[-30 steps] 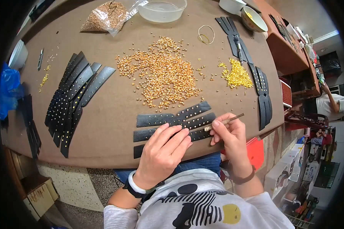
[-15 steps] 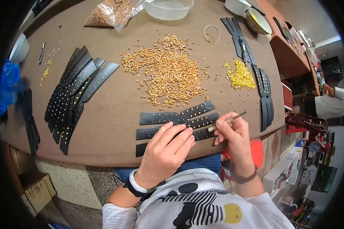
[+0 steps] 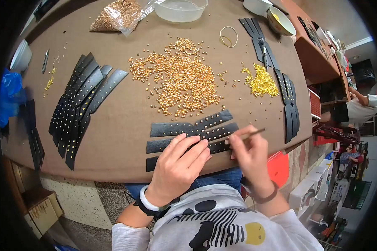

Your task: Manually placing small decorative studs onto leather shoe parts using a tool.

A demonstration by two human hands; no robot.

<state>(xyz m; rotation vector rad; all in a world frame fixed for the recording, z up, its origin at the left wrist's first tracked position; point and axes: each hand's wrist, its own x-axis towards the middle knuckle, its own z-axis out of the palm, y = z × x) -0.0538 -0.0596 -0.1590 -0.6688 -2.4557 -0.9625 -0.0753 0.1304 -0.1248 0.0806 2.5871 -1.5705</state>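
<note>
Three black leather straps (image 3: 184,127) dotted with gold studs lie side by side near the table's front edge. My left hand (image 3: 180,165) rests flat on the lower straps, fingers spread, pressing them down. My right hand (image 3: 247,154) pinches a thin stick tool (image 3: 255,132) whose tip touches the right end of the straps. A big scatter of gold studs (image 3: 178,79) lies just beyond the straps.
A fan of studded black straps (image 3: 77,104) lies at left, more black straps (image 3: 282,83) at right beside a brighter yellow stud pile (image 3: 262,81). At the far edge are a bag of studs (image 3: 117,14), a clear tub (image 3: 181,9), a bowl (image 3: 280,21) and a rubber band (image 3: 228,36). Another person (image 3: 360,106) sits at far right.
My hands stay on the straps with only slight shifts; the right hand with the tool has moved a little along the strap end.
</note>
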